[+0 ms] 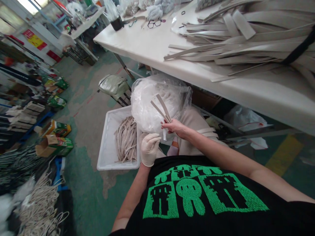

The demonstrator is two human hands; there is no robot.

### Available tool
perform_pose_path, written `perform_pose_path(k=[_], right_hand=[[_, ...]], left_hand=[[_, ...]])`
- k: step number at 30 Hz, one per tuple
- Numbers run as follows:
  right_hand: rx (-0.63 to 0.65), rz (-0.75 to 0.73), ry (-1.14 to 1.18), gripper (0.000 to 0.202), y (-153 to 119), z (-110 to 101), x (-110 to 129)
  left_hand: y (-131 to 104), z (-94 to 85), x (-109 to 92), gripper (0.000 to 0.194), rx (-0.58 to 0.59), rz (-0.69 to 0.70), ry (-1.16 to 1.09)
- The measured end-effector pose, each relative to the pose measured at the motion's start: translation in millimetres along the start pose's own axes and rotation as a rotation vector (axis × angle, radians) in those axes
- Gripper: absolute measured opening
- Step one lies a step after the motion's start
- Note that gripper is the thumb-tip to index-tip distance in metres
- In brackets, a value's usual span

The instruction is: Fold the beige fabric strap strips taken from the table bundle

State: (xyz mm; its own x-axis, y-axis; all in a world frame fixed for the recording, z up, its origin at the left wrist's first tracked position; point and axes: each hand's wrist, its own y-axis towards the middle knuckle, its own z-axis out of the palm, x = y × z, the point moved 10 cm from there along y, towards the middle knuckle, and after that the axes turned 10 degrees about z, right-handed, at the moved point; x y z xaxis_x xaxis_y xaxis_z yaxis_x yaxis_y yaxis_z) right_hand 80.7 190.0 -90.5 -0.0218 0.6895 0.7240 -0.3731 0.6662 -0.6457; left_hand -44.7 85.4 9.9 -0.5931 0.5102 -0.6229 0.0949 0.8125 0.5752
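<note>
My right hand (175,127) is closed around a beige strap (167,117), folded or doubled so that two flat ends stick up past the fingers. A small white piece (164,133) hangs just below these fingers; what it is I cannot make out. More beige strap lengths (208,132) lie across my thigh behind the right wrist. My left hand (149,149), in a white glove, has its fingers curled in, and whatever they may hold is hidden. It is beside a white plastic bin (103,154) with a heap of beige straps (126,139) in it.
A clear plastic bag (147,95) of pale pieces stands before my knees. Above it runs a white table (137,42) bearing piled straps (236,36) and glasses (154,23). A green padded stool (113,84) is beyond the bin. Cartons (55,146) and cord bundles (39,203) line the left.
</note>
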Motion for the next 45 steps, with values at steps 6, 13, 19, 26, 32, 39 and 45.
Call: perform_pose_path(k=[6,13,19,26,32,39,45], right_hand=[[-0.137,-0.091,-0.062,0.026,1,-37,19],[-0.482,-0.288,-0.092,0.024,-19,-114,33],[-0.421,-0.418,-0.093,0.038,-48,-113,40],[-0.166,-0.149,-0.177,0.032,-27,-57,18],[0.024,-0.02,-0.273,0.027,-1,-1,8],[-0.106,-0.14,-0.182,0.009,5,-12,53],[-0.211,-0.198,-0.077,0.011,2,-40,96]], left_hand=[[-23,-2.3,62,0.033,-0.12,-0.388,0.019],[35,20.9,96,0.059,0.168,-0.373,0.591],[47,28.0,140,0.018,0.116,-0.651,0.311],[14,39.8,123,0.033,-0.051,-0.809,-0.391],[-8,74.0,84,0.041,-0.038,-0.912,-0.803],[-28,89.8,53,0.049,0.098,-1.012,-0.912],[-49,87.4,38,0.046,0.066,-1.097,-1.05]])
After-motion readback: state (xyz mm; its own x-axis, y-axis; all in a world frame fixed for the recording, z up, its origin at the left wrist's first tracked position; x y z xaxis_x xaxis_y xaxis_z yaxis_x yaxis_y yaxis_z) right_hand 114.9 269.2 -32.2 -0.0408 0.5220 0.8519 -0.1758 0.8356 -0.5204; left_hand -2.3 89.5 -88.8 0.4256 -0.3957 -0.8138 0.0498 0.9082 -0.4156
